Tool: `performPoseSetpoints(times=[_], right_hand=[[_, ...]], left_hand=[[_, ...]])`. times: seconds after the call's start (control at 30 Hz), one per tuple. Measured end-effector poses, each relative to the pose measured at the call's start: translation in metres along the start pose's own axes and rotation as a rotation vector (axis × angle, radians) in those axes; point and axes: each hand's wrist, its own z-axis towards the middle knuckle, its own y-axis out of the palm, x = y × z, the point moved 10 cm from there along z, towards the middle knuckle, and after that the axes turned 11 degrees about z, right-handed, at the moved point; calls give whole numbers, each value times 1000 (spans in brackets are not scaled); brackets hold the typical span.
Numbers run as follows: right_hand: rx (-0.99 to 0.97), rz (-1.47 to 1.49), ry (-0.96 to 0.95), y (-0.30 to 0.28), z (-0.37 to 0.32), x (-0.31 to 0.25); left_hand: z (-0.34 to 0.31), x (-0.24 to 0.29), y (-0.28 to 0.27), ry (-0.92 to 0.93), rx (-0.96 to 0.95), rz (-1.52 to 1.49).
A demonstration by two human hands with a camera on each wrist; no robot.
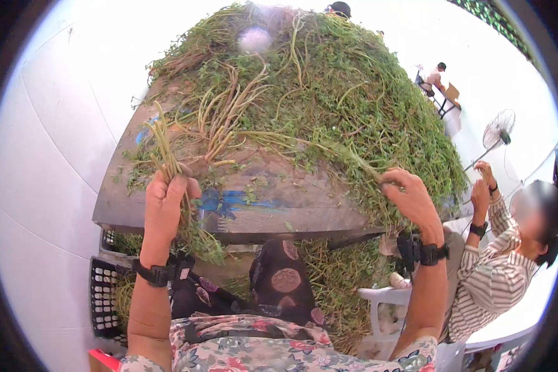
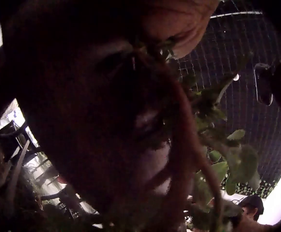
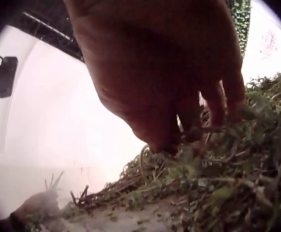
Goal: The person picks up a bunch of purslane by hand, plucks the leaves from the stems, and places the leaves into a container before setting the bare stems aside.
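A bunch of cut green stems [image 1: 163,146] stands up from my left hand [image 1: 166,198], which grips it over the table's near left part. Leafy ends [image 1: 201,242] of the bunch hang below that hand, past the table edge. In the left wrist view a reddish stem [image 2: 186,121] with small round leaves crosses close to the camera. My right hand [image 1: 412,197] has its fingers curled on long leafy stems [image 1: 353,156] at the pile's near right side. From the right wrist view, its fingertips [image 3: 218,113] dip in among the greens, partly hidden by leaves.
A large heap of leafy plants [image 1: 341,80] covers most of the wooden table [image 1: 291,217]. Loose thick stems [image 1: 223,124] lie near my left hand. Black crates [image 1: 103,297] stand below left. Another person [image 1: 496,279] sits close on my right, near a standing fan [image 1: 499,130].
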Motion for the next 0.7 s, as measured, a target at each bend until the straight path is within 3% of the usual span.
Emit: performPoseSetpoints(times=[0.07,0.1,0.2,0.33,0.37,0.43,0.5,0.7], right_hand=[[65,224,192,-13,1,12],[146,252,0,-22,7,-3],[279,865,82,-20,18,9],[86,918,28,38,36,-42],[3,883,-63,58,42,-54],[-135,1017,92,110,40,-76],[-304,790,-10,149,35,-115],[-543,610,-162,220,20,-187]], left_hand=[[0,-2,-2,-5,20,-57],[1,-4,-4,-7,27,-78],[3,-9,-6,-57,20,-172],[2,-14,-5,-103,-27,-147],[2,-19,-8,-127,-27,-52],[1,-14,-5,-105,-34,-96],[2,-9,-4,-63,-50,-88],[2,-9,-3,-105,-117,-301]])
